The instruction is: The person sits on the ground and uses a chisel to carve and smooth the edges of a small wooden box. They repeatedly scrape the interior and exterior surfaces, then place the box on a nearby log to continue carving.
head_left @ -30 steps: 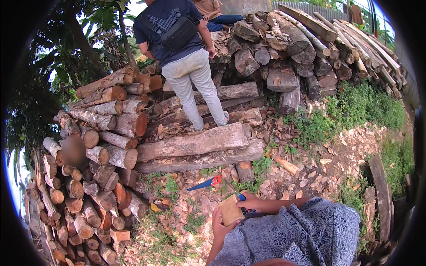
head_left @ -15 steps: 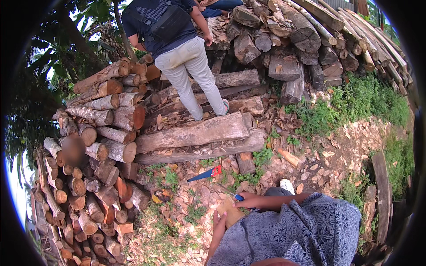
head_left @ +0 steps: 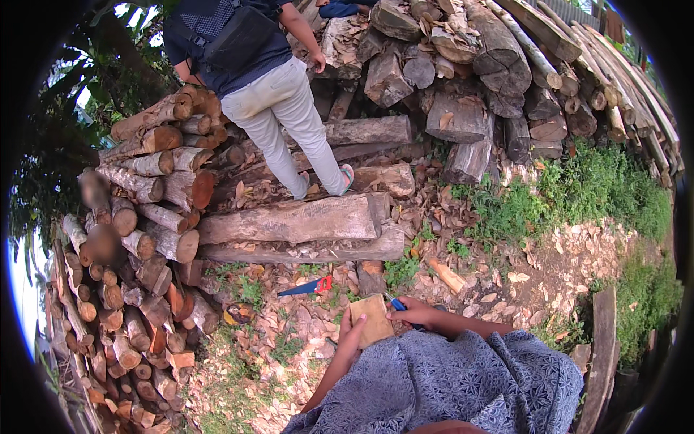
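In the head view, the block is near six o'clock of the picture, just above the cloth over the lap. The left hand has its fingers clamped on the block's eight o'clock edge. At the block's three o'clock, the right hand has its fingers closed around the blue tool, whose working end is too small to read.

For good control, the block would best be pinched hard and braced on the lap, the left fingers well out of the tool's line. Short, light strokes, angled away from the left hand and the body, should be the safer choice. The saw lies on the leaves at the block's ten o'clock; feet should avoid it.
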Available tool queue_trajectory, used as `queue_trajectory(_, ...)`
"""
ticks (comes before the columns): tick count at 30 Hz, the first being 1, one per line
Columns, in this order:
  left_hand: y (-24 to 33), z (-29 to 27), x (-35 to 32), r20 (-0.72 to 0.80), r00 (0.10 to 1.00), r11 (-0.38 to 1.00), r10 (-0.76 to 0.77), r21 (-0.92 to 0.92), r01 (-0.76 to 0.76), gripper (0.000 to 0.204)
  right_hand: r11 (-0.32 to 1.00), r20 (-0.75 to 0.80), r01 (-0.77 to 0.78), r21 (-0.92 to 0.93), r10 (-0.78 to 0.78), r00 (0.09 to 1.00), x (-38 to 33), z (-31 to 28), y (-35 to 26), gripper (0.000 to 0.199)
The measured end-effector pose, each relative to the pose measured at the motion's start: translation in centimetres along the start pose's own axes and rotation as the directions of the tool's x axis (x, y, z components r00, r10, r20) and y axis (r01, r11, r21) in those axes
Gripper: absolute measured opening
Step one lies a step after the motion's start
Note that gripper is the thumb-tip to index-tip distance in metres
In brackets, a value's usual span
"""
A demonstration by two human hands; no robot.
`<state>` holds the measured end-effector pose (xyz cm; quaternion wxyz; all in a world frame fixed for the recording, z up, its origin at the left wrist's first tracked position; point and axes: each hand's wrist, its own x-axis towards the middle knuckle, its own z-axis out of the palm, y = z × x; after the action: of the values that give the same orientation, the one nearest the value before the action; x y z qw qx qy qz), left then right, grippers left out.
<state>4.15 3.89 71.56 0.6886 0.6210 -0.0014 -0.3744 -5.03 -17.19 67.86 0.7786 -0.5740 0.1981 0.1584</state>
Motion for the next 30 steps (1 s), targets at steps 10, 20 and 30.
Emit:
queue_trajectory(10, -0.2, 11.8, 5.9, -0.071, 0.996, 0.997, 0.048, -0.061, -0.052, 0.073, 0.978, 0.036, -0.138, 0.155, 0.134, 0.990, -1.5, -11.6, -4.1, 0.056)
queue_trajectory(20, -1.4, 13.5, 5.7, -0.137, 0.973, 0.982, 0.187, 0.066, -0.179, 0.083, 0.979, 0.073, -0.164, -0.116, 0.174, 0.982, -0.8, -13.4, -6.4, 0.060)
queue_trajectory(30, -4.8, 11.7, 8.9, -0.126, 0.989, 0.985, 0.078, 0.166, -0.056, 0.099, 0.913, -0.088, -0.315, -0.260, 0.303, 0.949, 2.3, -12.4, -9.4, 0.037)
